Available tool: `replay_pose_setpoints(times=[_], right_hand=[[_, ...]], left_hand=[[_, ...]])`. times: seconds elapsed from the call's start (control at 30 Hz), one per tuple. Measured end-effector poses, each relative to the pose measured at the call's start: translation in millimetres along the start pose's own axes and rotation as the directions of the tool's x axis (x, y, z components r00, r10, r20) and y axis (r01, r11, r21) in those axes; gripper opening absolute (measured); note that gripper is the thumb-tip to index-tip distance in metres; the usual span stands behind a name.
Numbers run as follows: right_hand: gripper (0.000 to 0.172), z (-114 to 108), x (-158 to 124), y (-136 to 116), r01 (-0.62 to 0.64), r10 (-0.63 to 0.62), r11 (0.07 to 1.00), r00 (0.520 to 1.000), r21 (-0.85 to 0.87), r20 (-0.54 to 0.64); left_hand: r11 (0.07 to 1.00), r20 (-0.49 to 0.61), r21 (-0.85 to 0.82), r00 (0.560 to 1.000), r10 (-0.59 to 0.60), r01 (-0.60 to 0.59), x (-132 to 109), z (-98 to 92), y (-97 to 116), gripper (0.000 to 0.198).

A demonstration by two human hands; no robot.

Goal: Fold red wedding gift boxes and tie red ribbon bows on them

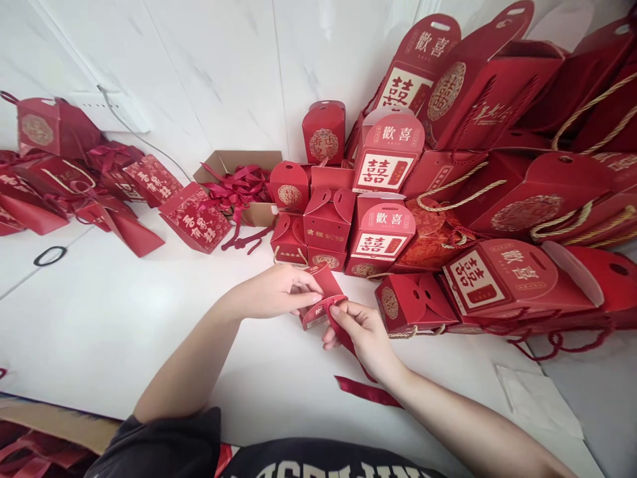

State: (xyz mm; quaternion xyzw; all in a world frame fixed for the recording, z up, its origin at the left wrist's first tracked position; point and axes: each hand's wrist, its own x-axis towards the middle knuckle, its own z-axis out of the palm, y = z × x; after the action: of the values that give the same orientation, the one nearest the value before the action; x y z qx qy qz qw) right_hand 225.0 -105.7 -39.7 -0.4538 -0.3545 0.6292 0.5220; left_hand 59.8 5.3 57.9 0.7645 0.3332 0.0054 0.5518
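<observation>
A small red gift box (322, 292) with gold print sits on the white floor between my hands. My left hand (279, 290) is closed on the box's left side and top flap. My right hand (361, 328) pinches a red ribbon (365, 390) at the box's lower right edge; the ribbon trails down and lies on the floor under my wrist. Just right of my right hand lies another small red box (411, 302) on its side.
A big heap of red gift boxes and bags (497, 199) fills the right and back. A cardboard box of red ribbons (239, 182) stands by the wall. More red bags (89, 186) lie at left. A black ring (50, 255) and a white sheet (537, 398) lie on the floor.
</observation>
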Motion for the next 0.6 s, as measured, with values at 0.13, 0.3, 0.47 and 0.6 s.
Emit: replay_pose_setpoints(times=[0.13, 0.3, 0.47, 0.6], right_hand=[[0.039, 2.4, -0.2, -1.9, 0.026, -0.026, 1.000, 0.999, -0.009, 0.025], [0.038, 2.0, 1.0, -2.2, 0.050, -0.051, 0.999, 0.997, 0.005, 0.056], [0.036, 3.2, 0.5, -0.1, 0.064, -0.065, 0.998, 0.996, 0.006, 0.068], [0.035, 0.4, -3.2, -4.1, 0.158, -0.153, 0.970, 0.987, -0.183, 0.040]], left_hand=[[0.995, 0.053, 0.079, 0.997, 0.056, -0.060, 1.3, 2.3, 3.0, 0.026], [1.000, 0.047, 0.014, 0.999, -0.019, 0.018, 0.1, 3.2, 5.3, 0.031], [1.000, 0.013, 0.008, 1.000, -0.018, 0.018, 2.2, 6.6, 4.6, 0.030], [0.997, -0.078, 0.071, 0.996, 0.040, -0.035, 0.2, 5.0, 3.0, 0.028]])
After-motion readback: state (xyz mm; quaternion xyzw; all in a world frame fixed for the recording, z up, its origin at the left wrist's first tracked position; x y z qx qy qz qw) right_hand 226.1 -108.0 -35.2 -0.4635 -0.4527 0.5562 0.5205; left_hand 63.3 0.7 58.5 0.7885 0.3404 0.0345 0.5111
